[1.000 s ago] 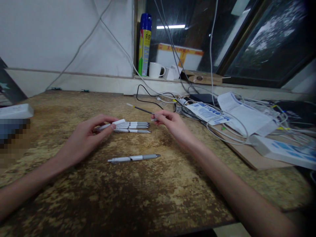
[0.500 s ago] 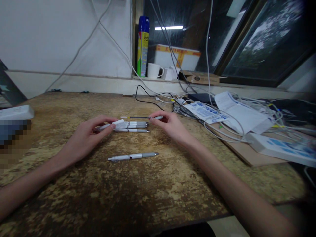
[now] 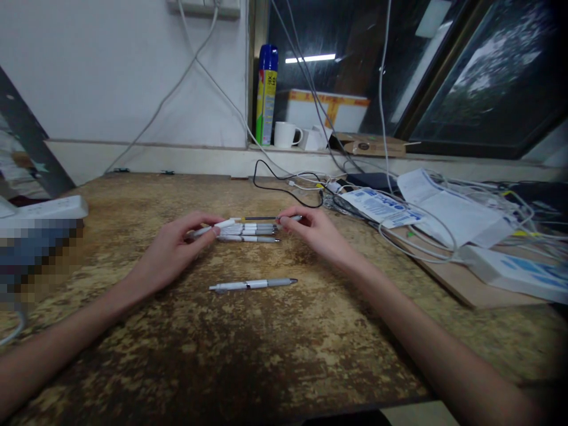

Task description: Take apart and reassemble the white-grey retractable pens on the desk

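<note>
My left hand (image 3: 175, 245) pinches the white barrel of a pen (image 3: 226, 225), its free end pointing right. From the right, my right hand (image 3: 315, 232) grips a thin dark pen refill (image 3: 260, 218) by its tip end. A short grey pen piece (image 3: 296, 218) shows at those fingertips. The refill's pale tail is close to the barrel's free end; whether it is inside I cannot tell. Just below, between my hands, several white-and-grey pens (image 3: 260, 231) lie side by side, partly hidden by the left fingers. Nearer me, a single white-and-grey pen (image 3: 252, 285) lies apart on the worn wooden table (image 3: 248, 349).
Tangled cables (image 3: 426, 257), papers (image 3: 457, 207) and a white box (image 3: 510, 272) crowd the right side. A white power strip (image 3: 57, 210) is at the left. On the sill stand a spray can (image 3: 266, 97) and a white mug (image 3: 286, 135).
The refill's tail has come nearer the barrel's free end. Both hands keep their holds. The whole view has shifted, so everything appears a little farther right and lower.
</note>
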A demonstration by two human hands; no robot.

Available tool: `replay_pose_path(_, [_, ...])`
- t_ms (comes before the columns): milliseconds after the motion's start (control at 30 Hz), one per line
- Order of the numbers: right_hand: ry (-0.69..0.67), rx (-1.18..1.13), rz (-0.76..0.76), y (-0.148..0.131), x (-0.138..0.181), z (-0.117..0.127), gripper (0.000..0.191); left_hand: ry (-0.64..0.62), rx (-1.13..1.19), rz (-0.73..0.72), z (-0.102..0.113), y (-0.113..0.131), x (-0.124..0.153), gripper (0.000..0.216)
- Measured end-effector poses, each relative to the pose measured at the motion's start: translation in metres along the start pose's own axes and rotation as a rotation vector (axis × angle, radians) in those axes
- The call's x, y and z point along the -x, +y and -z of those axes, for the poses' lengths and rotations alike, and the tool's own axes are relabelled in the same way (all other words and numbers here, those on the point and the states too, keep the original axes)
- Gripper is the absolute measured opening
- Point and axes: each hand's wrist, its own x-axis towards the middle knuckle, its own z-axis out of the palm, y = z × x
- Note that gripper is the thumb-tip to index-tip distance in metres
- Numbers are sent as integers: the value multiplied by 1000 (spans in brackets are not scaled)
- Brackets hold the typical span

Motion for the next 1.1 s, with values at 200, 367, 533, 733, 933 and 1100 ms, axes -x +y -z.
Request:
replay_pose_path(200, [0, -36, -9, 1, 0, 2, 22, 6, 23, 26, 0, 1, 0, 44])
replay_pose_path(367, [-4, -75, -16, 1, -1, 2, 28, -8, 46, 117, 2, -1, -1, 47])
replay_pose_path(533, [-9, -110, -21, 0, -1, 2, 33, -31, 67, 140, 1, -2, 0, 46])
replay_pose_path(733, [19, -124, -45, -2, -1, 3, 35, -37, 75, 117, -1, 0, 1, 47])
replay_pose_path(933, [-4, -153, -40, -4, 0, 0, 37, -45, 81, 99, 0, -2, 0, 46])
replay_pose_path(1100, [-18, -153, -25, -5, 1, -1, 36, -51, 84, 107, 0, 0, 1, 44])
